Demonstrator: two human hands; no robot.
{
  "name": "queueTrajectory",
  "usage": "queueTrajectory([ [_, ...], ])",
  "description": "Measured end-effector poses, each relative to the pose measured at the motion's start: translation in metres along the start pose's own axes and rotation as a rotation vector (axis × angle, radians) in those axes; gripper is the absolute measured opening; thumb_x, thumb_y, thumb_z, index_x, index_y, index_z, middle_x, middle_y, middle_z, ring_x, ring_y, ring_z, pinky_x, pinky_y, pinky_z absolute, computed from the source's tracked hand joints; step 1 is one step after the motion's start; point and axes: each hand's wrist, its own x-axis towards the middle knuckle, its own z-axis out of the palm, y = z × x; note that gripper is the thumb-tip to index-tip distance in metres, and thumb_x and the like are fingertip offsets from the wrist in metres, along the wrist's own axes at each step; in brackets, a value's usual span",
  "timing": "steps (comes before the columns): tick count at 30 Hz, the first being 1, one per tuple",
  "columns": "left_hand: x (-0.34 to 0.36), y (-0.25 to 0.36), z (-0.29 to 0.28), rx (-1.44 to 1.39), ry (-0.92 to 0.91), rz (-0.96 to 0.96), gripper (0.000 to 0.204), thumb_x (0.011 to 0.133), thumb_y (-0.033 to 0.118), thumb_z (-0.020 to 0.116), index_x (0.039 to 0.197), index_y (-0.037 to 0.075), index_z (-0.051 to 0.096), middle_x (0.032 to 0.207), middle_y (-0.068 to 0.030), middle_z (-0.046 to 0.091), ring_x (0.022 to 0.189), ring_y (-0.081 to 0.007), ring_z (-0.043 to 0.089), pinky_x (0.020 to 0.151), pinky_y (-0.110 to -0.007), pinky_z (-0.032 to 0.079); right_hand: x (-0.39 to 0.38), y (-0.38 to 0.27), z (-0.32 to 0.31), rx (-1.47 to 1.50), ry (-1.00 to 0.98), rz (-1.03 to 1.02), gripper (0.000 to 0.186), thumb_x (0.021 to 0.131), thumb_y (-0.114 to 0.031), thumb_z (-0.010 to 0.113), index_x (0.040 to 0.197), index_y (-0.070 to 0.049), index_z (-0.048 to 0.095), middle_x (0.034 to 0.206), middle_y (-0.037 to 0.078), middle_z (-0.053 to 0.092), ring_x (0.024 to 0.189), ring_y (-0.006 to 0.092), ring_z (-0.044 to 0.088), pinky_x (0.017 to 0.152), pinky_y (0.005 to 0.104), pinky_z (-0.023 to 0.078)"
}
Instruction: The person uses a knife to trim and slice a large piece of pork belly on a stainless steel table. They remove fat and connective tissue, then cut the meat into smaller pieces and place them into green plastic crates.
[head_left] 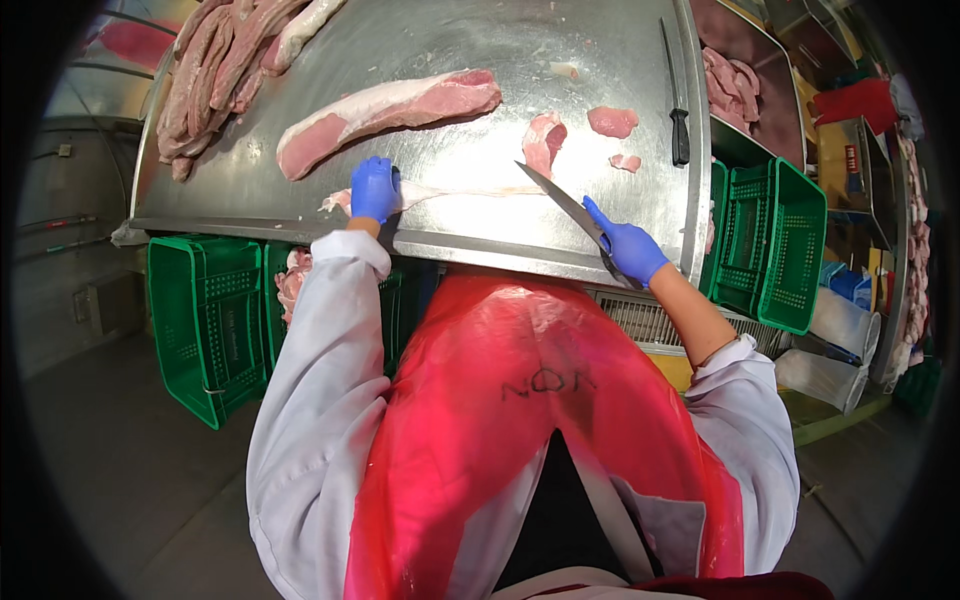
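Note:
My left hand (374,190), in a blue glove, is closed on one end of a long, thin strip of pale fatty trim (455,190) near the table's front edge. The strip stretches right across the steel toward the knife tip. In my blue-gloved right hand (634,253) is a butcher's knife (563,202), its blade angled up and left. Beyond my left hand lies a long pork loin (390,117), pale fat along its upper side. Past the knife tip sits a curled piece of meat (543,143), with two smaller pieces, one a pink slice (612,122), to its right.
The steel table (480,245) has a raised rim. Several long meat pieces (215,75) are heaped at its far left. A second knife (677,110) lies along the right edge. Green crates (205,325) stand below left, another green crate (795,245) right, near a meat-filled bin (730,90).

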Motion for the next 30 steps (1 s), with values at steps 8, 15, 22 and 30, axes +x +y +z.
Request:
queueTrajectory([
  [8,-0.038,0.024,0.004,0.026,-0.268,0.146,0.021,0.081,0.022,0.067,0.094,0.007,0.062,0.083,-0.0191,0.068,0.08,-0.0404,0.066,0.083,-0.049,0.046,-0.011,0.034,-0.011,-0.078,0.018,-0.063,0.08,0.095,-0.014,0.052,0.161,-0.034,0.011,0.079,0.027,0.067,0.071,0.044,0.066,0.069,0.0543,0.051],
  [15,-0.046,0.122,-0.104,-0.406,-0.268,0.576,0.016,0.083,0.023,0.064,0.093,0.01,0.062,0.08,-0.0131,0.067,0.073,-0.0362,0.062,0.075,-0.045,0.044,0.031,0.021,-0.008,0.008,0.101,-0.091,0.078,0.096,-0.012,0.051,0.161,-0.033,0.013,0.094,0.028,0.068,0.084,0.0442,0.067,0.077,0.0525,0.052],
  [22,-0.018,0.201,-0.194,-0.578,-0.385,0.713,0.011,0.086,0.023,0.063,0.092,0.014,0.059,0.082,-0.0077,0.068,0.071,-0.0319,0.064,0.065,-0.042,0.043,0.139,-0.032,-0.008,-0.079,0.102,-0.23,0.077,0.098,-0.012,0.048,0.16,-0.042,0.014,0.102,0.026,0.069,0.085,0.0428,0.068,0.08,0.0487,0.052],
  [30,0.034,0.074,-0.196,-0.723,-0.132,0.122,0.043,0.097,0.019,0.058,0.135,-0.001,0.057,0.117,-0.0239,0.066,0.107,-0.0355,0.065,0.095,-0.041,0.049,0.074,0.002,-0.025,-0.02,0.03,-0.156,0.091,0.088,0.003,0.048,0.159,-0.043,0.017,0.109,0.023,0.069,0.095,0.0394,0.069,0.085,0.0474,0.054],
])
